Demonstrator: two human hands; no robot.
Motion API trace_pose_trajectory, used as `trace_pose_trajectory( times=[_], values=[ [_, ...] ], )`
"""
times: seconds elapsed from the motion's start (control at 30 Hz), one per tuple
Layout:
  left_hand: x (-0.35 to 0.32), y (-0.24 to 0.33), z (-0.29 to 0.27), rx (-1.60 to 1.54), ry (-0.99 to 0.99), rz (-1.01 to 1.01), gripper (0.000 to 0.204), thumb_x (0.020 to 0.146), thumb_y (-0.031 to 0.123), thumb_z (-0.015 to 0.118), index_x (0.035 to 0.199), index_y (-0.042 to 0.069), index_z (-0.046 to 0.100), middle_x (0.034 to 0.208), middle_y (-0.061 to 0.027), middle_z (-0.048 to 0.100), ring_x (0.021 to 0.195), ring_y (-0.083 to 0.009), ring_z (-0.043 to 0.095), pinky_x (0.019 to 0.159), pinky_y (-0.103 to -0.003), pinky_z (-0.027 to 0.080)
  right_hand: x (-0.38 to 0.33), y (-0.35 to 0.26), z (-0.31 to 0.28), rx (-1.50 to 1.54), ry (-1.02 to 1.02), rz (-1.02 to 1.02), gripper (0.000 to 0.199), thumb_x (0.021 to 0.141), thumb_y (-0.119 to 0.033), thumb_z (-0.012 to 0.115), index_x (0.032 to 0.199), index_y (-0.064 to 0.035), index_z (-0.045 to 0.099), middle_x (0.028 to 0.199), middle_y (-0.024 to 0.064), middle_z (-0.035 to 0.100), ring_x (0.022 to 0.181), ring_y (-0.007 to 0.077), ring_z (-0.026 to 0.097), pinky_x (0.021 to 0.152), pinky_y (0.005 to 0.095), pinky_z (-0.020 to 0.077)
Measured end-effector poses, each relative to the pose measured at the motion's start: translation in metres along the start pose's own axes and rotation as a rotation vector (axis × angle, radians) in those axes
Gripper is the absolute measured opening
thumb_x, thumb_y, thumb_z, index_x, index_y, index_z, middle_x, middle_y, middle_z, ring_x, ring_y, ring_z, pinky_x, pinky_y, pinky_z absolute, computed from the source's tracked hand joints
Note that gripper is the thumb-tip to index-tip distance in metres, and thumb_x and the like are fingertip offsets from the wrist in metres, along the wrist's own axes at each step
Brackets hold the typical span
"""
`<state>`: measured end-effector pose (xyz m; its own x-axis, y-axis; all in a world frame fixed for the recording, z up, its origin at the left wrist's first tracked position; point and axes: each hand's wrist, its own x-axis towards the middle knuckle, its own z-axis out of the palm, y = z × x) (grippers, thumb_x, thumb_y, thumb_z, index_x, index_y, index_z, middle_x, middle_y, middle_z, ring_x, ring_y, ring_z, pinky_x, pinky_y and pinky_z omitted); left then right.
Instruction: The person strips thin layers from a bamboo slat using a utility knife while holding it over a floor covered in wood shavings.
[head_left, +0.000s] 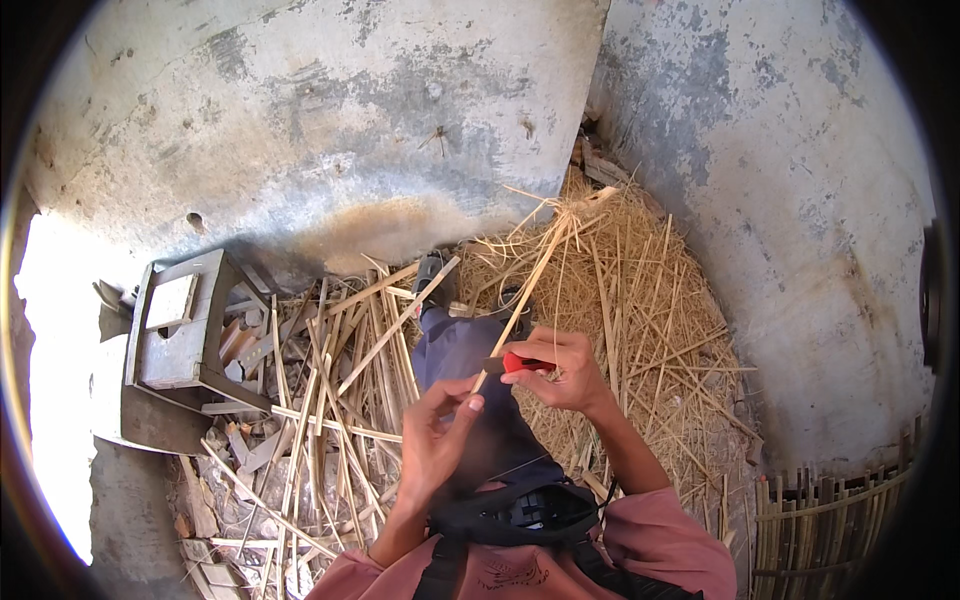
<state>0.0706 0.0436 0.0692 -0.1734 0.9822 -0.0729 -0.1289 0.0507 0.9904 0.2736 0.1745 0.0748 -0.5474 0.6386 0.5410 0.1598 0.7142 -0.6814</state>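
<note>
A long pale strip of bamboo or wood [537, 272] runs from my hands away toward the far pile, where curled slivers lie around its far end. My left hand [437, 432] pinches its near end between thumb and fingers. In my right hand [572, 372] is a knife with a red handle [524, 363], my fingers closed around it. Its short dark blade lies against the strip just beyond my left fingertips. Both hands are over my dark trousers [465, 350], with the strip slanting up between them.
Loose strips [330, 385] lie crisscrossed on the left. A heap of fine shavings [640, 290] spreads to the right and far side. An old wooden stool [185, 350] lies tipped at the left. Peeling walls [330, 130] border the far and right sides. A slatted panel [835, 530] stands near right.
</note>
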Motion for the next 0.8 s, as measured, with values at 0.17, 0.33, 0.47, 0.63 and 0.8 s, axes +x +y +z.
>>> trace_pose_trajectory(
  times=[0.17, 0.33, 0.47, 0.63, 0.8],
  values=[
    [-0.001, -0.003, 0.001, 0.003, 0.017, 0.021, 0.026, 0.105, 0.007, 0.072, 0.130, -0.003, 0.072, 0.108, -0.0042, 0.074, 0.100, -0.0090, 0.067, 0.085, -0.025, 0.054, 0.000, -0.006, 0.002, -0.021, 0.029, 0.025, 0.032, 0.084, -0.016, 0.092, 0.112, -0.0047, 0.084, 0.079, 0.0054, 0.069, 0.063, 0.0129, 0.062, 0.055, 0.0285, 0.0480],
    [0.002, -0.009, 0.002, -0.020, 0.048, 0.062, 0.023, 0.106, 0.011, 0.072, 0.125, -0.002, 0.071, 0.095, -0.0027, 0.072, 0.089, -0.0067, 0.063, 0.078, -0.022, 0.050, -0.001, -0.006, 0.010, -0.055, 0.104, 0.043, 0.030, 0.084, -0.014, 0.090, 0.112, -0.0058, 0.084, 0.081, 0.0071, 0.072, 0.066, 0.0159, 0.068, 0.059, 0.0302, 0.0517],
    [0.003, -0.013, 0.003, 0.000, 0.065, 0.087, 0.023, 0.106, 0.011, 0.072, 0.124, -0.002, 0.071, 0.094, -0.0023, 0.072, 0.088, -0.0067, 0.063, 0.077, -0.022, 0.050, 0.000, -0.005, 0.009, -0.088, 0.124, 0.042, 0.029, 0.083, -0.015, 0.091, 0.110, -0.0064, 0.084, 0.081, 0.0068, 0.072, 0.066, 0.0168, 0.069, 0.059, 0.0309, 0.0525],
    [0.000, -0.011, 0.002, 0.012, 0.069, 0.079, 0.022, 0.105, 0.010, 0.072, 0.122, -0.003, 0.071, 0.093, -0.0011, 0.070, 0.086, -0.0069, 0.063, 0.078, -0.023, 0.050, 0.003, -0.005, 0.010, -0.112, 0.163, 0.056, 0.028, 0.084, -0.019, 0.091, 0.107, -0.0067, 0.084, 0.076, 0.0055, 0.070, 0.061, 0.0158, 0.065, 0.056, 0.0301, 0.0493],
    [-0.011, -0.028, -0.008, 0.074, 0.049, 0.038, 0.025, 0.105, 0.009, 0.072, 0.125, -0.005, 0.072, 0.108, -0.0057, 0.076, 0.101, -0.0090, 0.068, 0.089, -0.025, 0.053, 0.014, 0.008, -0.014, -0.171, 0.260, 0.166, 0.027, 0.088, -0.019, 0.089, 0.107, -0.0015, 0.082, 0.077, 0.0076, 0.070, 0.059, 0.0124, 0.058, 0.054, 0.0289, 0.0426]
  ],
)
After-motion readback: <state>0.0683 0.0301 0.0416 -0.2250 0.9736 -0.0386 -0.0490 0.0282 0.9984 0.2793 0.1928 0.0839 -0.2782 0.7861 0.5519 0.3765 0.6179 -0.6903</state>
